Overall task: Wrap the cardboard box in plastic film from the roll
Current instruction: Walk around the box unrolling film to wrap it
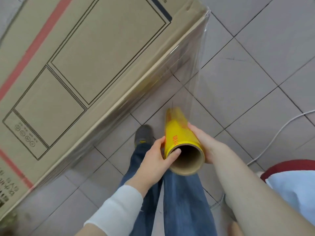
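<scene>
Both hands were on the roll (177, 133), near its open end. My left hand (157, 160) gripped it from the left, fingers curled against the outside and one fingertip (176, 152) hooked over the rim into the core. My right hand (203, 142) cupped the right side, palm against it, most fingers hidden behind. Both arms came in from the bottom edge and converged. My left forearm wore a white sleeve (119, 206) stopping short of the wrist; my right forearm (247, 184) was bare.
</scene>
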`<state>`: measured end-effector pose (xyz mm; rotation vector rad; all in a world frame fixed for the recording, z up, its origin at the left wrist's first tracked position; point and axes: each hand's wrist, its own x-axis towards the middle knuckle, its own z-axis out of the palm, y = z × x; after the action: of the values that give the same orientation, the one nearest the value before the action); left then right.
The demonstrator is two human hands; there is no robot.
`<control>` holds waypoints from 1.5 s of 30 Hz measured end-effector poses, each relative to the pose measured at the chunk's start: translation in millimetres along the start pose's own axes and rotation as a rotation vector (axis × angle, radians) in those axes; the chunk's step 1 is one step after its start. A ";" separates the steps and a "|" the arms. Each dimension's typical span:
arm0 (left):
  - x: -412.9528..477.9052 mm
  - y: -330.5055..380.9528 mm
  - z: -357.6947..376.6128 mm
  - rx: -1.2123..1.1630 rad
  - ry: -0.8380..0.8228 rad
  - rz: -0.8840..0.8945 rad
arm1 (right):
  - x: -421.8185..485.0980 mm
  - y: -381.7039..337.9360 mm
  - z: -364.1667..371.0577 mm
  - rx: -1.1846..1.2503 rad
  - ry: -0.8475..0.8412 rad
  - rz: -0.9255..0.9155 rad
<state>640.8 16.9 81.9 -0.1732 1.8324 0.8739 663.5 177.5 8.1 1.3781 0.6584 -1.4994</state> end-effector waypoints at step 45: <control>-50.6 -145.0 -141.6 0.102 0.041 0.159 | 59.1 138.0 183.2 0.457 0.090 -0.125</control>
<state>628.4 -191.6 81.1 0.0194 1.9444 0.8897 713.1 -53.8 20.5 1.7836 0.4787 -1.7682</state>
